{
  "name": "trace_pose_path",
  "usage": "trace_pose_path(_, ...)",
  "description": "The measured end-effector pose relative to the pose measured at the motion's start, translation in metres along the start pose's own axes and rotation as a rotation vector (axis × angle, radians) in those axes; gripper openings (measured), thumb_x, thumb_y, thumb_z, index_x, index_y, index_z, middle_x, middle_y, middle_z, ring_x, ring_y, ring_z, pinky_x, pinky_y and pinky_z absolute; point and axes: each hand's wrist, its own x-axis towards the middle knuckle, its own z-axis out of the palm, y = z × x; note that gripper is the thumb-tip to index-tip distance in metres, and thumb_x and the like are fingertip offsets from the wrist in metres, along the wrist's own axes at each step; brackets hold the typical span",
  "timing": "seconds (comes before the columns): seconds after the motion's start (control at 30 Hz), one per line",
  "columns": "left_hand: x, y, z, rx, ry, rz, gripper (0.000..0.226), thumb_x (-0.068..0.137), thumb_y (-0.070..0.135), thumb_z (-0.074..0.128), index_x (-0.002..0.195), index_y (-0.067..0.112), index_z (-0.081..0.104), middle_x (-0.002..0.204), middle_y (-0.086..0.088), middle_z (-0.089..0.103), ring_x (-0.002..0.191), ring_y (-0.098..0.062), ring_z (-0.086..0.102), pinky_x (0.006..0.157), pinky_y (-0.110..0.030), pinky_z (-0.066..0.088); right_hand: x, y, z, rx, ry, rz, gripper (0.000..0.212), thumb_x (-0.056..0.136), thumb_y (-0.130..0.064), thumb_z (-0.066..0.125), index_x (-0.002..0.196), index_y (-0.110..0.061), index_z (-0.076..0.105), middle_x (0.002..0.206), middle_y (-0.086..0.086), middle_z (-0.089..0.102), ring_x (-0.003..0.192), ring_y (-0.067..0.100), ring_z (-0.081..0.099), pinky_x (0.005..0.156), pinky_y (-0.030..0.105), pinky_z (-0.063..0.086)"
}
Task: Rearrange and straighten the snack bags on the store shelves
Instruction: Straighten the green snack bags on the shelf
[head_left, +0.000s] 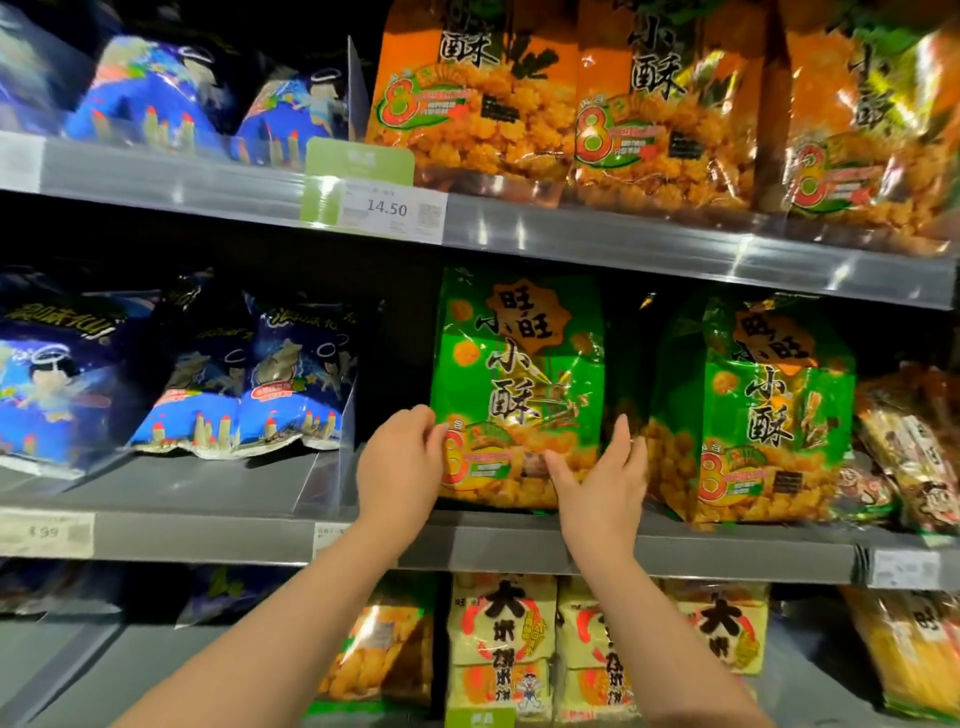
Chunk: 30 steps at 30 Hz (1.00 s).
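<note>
Film crinkly and contents puffed, the green snack bag (519, 384), upright on the middle shelf (208, 483), should be light, slippery and crushable, so low side edges suit: left hand (400, 462) curls round its left edge, right hand (602, 473) presses straight fingers against its right

Middle shelf: a dark open gap separates the left green bag (519, 384) from the right green bag (753, 415). A second opening lies between the left green bag and the clear divider (332, 467). Bare shelf floor (208, 483) fronts the blue bags (249, 384). The upper shelf edge (623, 249) limits headroom.
</note>
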Motion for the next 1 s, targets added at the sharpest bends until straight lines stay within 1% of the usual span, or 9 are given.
trace_pose_path(0.13,-0.006,-0.015,-0.019,0.082,0.032,-0.06,0.026,0.093,0.032,0.049,0.076,0.014,0.051,0.072,-0.001,0.054,0.066,-0.019,0.051,0.053,-0.034,0.041,-0.018,-0.012,0.013,0.045,-0.15,-0.066,0.094,0.084,-0.048,0.06,0.149,-0.022,-0.002,0.156,0.007,0.016,0.134,0.03,0.037,0.099,0.043,0.041)
trace_pose_path(0.2,-0.011,-0.016,-0.025,0.101,0.04,-0.085,0.026,0.093,0.034,0.05,0.078,0.013,0.053,0.073,0.0,0.054,0.066,-0.018,0.05,0.054,-0.033,0.036,-0.024,-0.02,0.017,0.019,-0.171,-0.062,0.097,0.082,-0.05,0.06,0.149,-0.02,-0.004,0.155,0.008,0.02,0.131,0.03,0.042,0.099,0.043,0.042)
trace_pose_path(0.37,-0.014,-0.025,-0.041,0.14,0.081,-0.168,0.026,0.094,0.034,0.048,0.08,0.013,0.053,0.074,-0.002,0.056,0.066,-0.021,0.052,0.053,-0.032,0.038,-0.037,-0.035,0.025,0.002,-0.253,-0.122,0.099,0.083,-0.052,0.058,0.148,-0.018,-0.008,0.156,0.005,0.017,0.131,0.024,0.042,0.109,0.042,0.032)
trace_pose_path(0.53,-0.012,-0.038,-0.053,0.168,0.097,-0.206,0.023,0.091,0.037,0.051,0.081,0.016,0.05,0.079,-0.002,0.059,0.068,-0.021,0.053,0.053,-0.031,0.037,-0.046,-0.047,0.034,0.022,-0.288,-0.15,0.097,0.084,-0.05,0.059,0.148,-0.021,-0.008,0.156,0.003,0.018,0.127,0.027,0.046,0.106,0.042,0.038)
trace_pose_path(0.63,-0.015,-0.035,-0.056,0.155,0.123,-0.207,0.022,0.088,0.035,0.059,0.097,0.017,0.051,0.092,-0.003,0.057,0.082,-0.023,0.055,0.061,-0.031,0.04,-0.045,-0.047,0.036,0.025,-0.296,-0.172,0.096,0.084,-0.051,0.058,0.148,-0.022,-0.008,0.156,0.002,0.019,0.126,0.028,0.047,0.101,0.042,0.042)
trace_pose_path(0.7,-0.019,-0.026,-0.053,0.166,0.151,-0.172,0.036,0.086,0.032,0.062,0.114,0.013,0.051,0.103,-0.007,0.056,0.094,-0.024,0.053,0.071,-0.033,0.042,-0.042,-0.042,0.034,0.021,-0.304,-0.194,0.093,0.085,-0.053,0.055,0.148,-0.022,-0.006,0.155,0.002,0.021,0.126,0.027,0.047,0.101,0.041,0.042)
trace_pose_path(0.77,-0.023,-0.012,-0.048,0.136,0.169,-0.102,0.04,0.086,0.028,0.062,0.12,0.009,0.05,0.105,-0.008,0.056,0.095,-0.023,0.052,0.075,-0.032,0.042,-0.036,-0.032,0.03,0.018,-0.292,-0.22,0.084,0.088,-0.054,0.049,0.149,-0.022,0.0,0.154,0.003,0.026,0.13,0.025,0.043,0.104,0.04,0.036)
trace_pose_path(0.87,-0.033,0.016,-0.034,0.004,0.108,0.035,0.028,0.088,0.025,0.06,0.112,0.011,0.055,0.092,0.003,0.054,0.08,-0.014,0.052,0.067,-0.026,0.037,-0.022,-0.01,0.018,-0.014,-0.24,-0.217,0.071,0.092,-0.054,0.039,0.148,-0.02,0.013,0.153,0.003,0.028,0.134,0.023,0.037,0.108,0.038,0.032)
trace_pose_path(1.0,-0.047,0.055,0.003,-0.109,-0.055,0.176,0.018,0.09,0.028,0.056,0.104,0.017,0.056,0.079,0.006,0.058,0.072,-0.011,0.055,0.059,-0.022,0.04,0.004,0.019,-0.002,-0.195,-0.221,-0.188,0.061,0.095,-0.05,0.034,0.146,-0.018,0.022,0.145,0.006,0.039,0.126,0.025,0.044,0.099,0.038,0.039)
